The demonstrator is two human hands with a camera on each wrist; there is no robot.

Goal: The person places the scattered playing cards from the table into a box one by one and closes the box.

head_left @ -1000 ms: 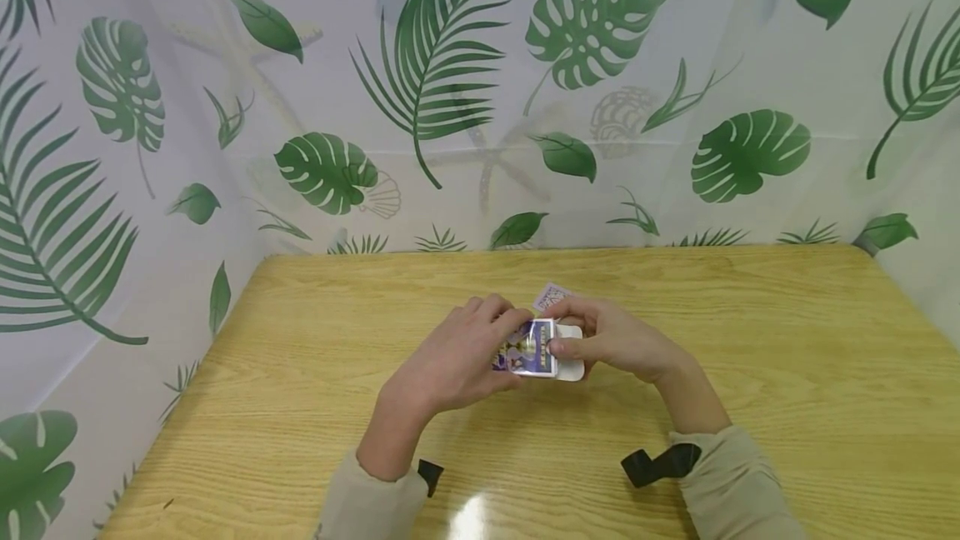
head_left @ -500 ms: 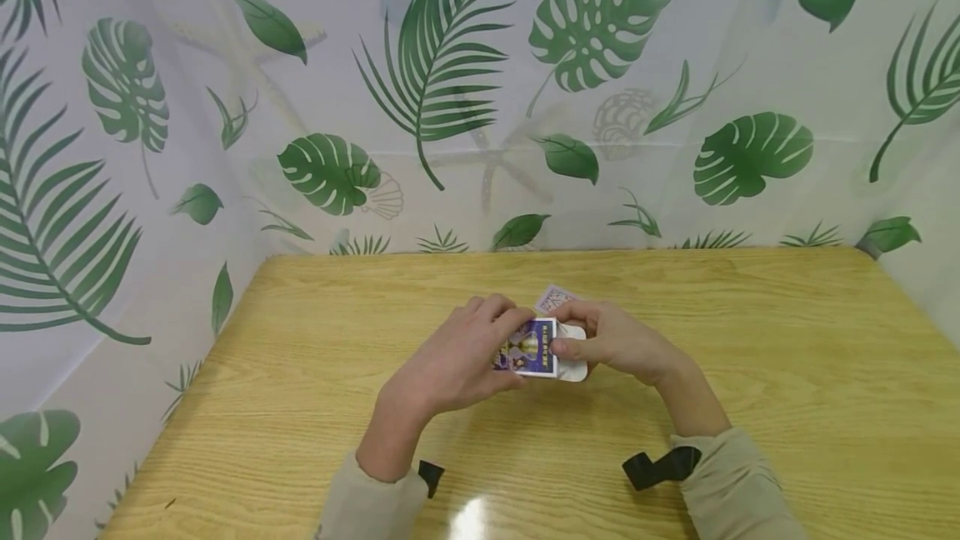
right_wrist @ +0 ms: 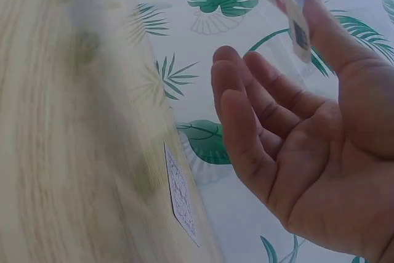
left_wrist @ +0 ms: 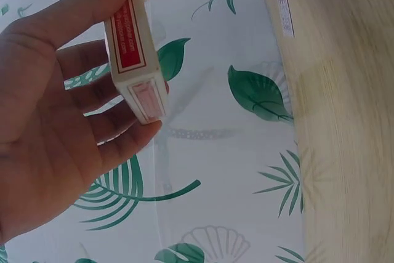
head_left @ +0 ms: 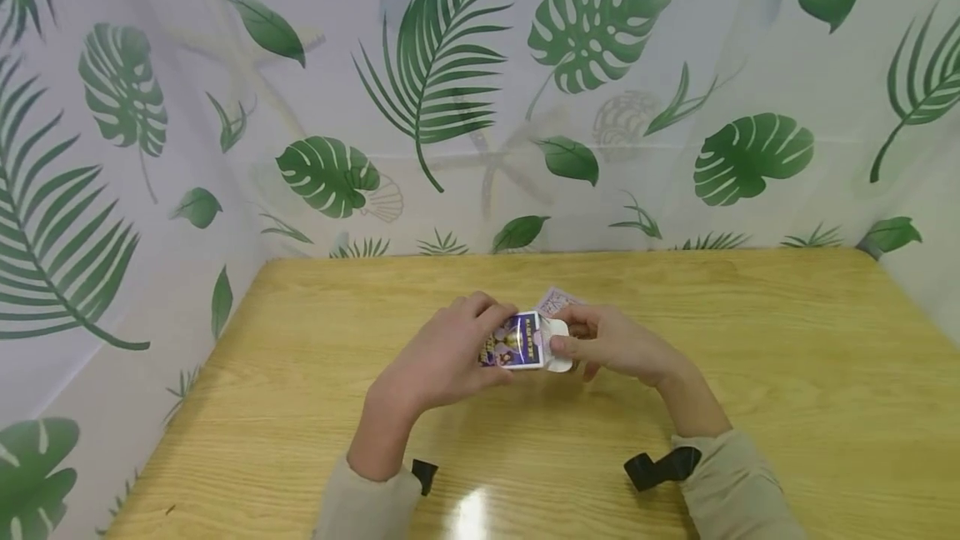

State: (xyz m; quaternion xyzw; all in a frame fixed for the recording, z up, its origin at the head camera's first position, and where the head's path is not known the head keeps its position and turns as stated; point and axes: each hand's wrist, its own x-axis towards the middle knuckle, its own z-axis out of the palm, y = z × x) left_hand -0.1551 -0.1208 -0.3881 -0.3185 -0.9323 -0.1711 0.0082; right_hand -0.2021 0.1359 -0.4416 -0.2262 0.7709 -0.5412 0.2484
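My left hand point(head_left: 442, 352) grips a playing-card box point(head_left: 519, 342), blue and yellow on its face, above the middle of the table. Red-and-white printing shows along the box's narrow side in the left wrist view, between thumb and fingertips. The box's white end flap point(head_left: 557, 348) hangs open toward my right hand point(head_left: 618, 344). That hand's thumb is right at the flap, while its other fingers stand loosely bent and apart from the box in the right wrist view. Behind the hands, a purple-and-white patterned playing card point(head_left: 553, 300) lies on the table, partly covered by the right hand.
The wooden table point(head_left: 795, 373) runs back to a white cloth backdrop point(head_left: 652, 215) printed with green leaves. A black strap piece point(head_left: 662, 468) sits at the right wrist, and another black piece point(head_left: 424, 475) by the left wrist.
The left hand has shifted slightly left, taking the card box with it. The right hand's fingers have come away from the box, its thumb staying by the flap.
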